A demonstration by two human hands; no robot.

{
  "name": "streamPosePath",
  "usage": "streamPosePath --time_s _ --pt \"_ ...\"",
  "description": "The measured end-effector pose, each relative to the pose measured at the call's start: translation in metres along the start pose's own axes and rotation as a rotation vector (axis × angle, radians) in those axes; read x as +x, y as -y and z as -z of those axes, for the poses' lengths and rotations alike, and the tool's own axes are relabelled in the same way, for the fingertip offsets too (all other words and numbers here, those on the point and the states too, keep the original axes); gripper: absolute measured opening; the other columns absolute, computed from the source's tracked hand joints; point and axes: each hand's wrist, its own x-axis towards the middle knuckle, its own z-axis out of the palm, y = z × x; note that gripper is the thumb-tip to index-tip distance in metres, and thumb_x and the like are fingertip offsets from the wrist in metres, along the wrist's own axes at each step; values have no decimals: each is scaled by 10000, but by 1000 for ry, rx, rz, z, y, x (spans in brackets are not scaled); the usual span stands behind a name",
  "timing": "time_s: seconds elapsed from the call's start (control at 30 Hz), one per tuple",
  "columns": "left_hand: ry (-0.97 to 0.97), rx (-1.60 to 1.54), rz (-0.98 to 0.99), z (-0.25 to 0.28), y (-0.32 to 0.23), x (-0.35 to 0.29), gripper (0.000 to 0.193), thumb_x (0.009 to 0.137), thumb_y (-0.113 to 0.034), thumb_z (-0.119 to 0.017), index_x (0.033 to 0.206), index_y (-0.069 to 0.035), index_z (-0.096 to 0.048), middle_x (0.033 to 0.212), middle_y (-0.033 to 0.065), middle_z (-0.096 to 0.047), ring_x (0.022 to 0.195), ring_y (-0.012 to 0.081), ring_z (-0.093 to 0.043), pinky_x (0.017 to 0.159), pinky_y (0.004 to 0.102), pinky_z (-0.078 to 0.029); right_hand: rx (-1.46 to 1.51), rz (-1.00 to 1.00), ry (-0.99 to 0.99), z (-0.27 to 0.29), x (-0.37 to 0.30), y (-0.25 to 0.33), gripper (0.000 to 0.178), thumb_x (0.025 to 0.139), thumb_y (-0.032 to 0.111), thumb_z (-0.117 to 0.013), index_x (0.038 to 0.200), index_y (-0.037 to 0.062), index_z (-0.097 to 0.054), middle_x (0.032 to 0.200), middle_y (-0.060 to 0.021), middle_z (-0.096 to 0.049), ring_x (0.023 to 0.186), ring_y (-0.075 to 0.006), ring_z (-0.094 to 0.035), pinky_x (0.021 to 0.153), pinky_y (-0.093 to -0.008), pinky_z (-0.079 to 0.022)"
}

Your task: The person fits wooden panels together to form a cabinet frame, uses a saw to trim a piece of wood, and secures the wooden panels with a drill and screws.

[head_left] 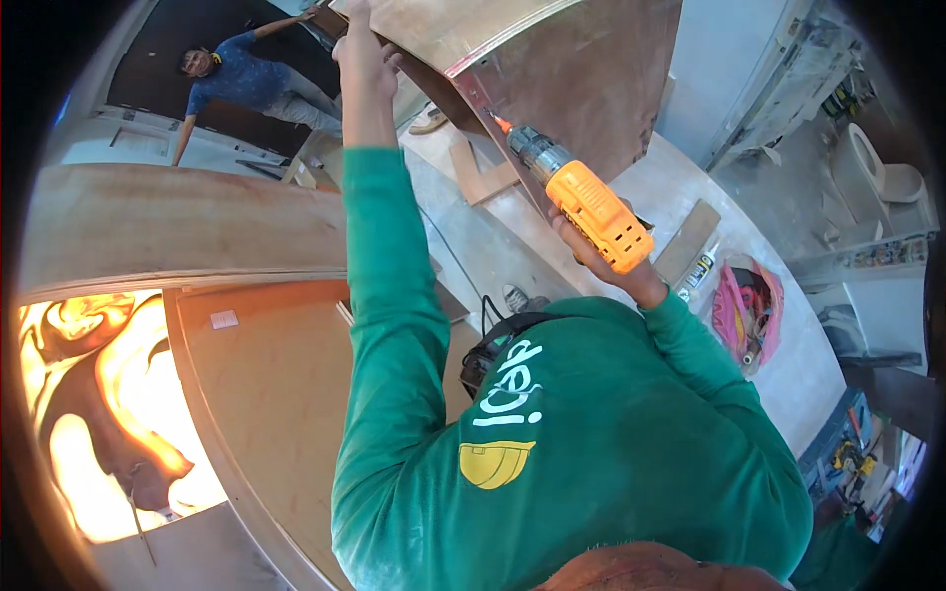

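Observation:
In my right hand (603, 258) I hold an orange cordless drill (596, 212) by its grip. Its bit points up and left, and the tip meets the edge zone of a brown curved wooden panel (591, 74), near its lower left corner. My left hand (367, 61) is raised at the top of the view, fingers curled at the edge of the pale plywood board (434, 30) that joins this panel. Part of that hand runs up to the picture's edge.
A white curved tabletop (778, 345) holds a sealant tube (698, 274), a pink bag of tools (729, 315) and a wood strip (688, 241). Curved wooden panelling (187, 222) stands left beside a bright glowing panel (108, 414). Another person (246, 79) stands far left, one arm raised.

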Motion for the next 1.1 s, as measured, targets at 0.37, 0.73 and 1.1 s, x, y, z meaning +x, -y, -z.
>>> streamPosePath --time_s 0.37,0.73,1.1 --pt "-324 603 -93 45 68 130 623 876 -242 -803 1271 187 -584 1197 233 -682 972 271 -703 789 318 -545 134 -132 -59 -14 9 31 261 852 -11 -714 1107 17 -663 1001 -117 -694 876 -292 -691 774 -333 -543" --pt "-316 408 -163 4 24 64 525 870 -174 -809 1219 180 -638 1164 223 -727 994 275 -723 846 385 -574 115 -157 -14 -7 15 38 301 819 29 -712 1119 50 -694 995 -122 -694 870 -341 -674 741 -401 -532" --pt "-328 521 -99 -11 12 54 562 851 -223 -813 1227 162 -652 1193 229 -725 1032 292 -719 880 394 -554 19 -66 -73 -11 14 27 297 832 78 -745 1125 64 -697 1019 -127 -708 873 -354 -682 746 -414 -537"
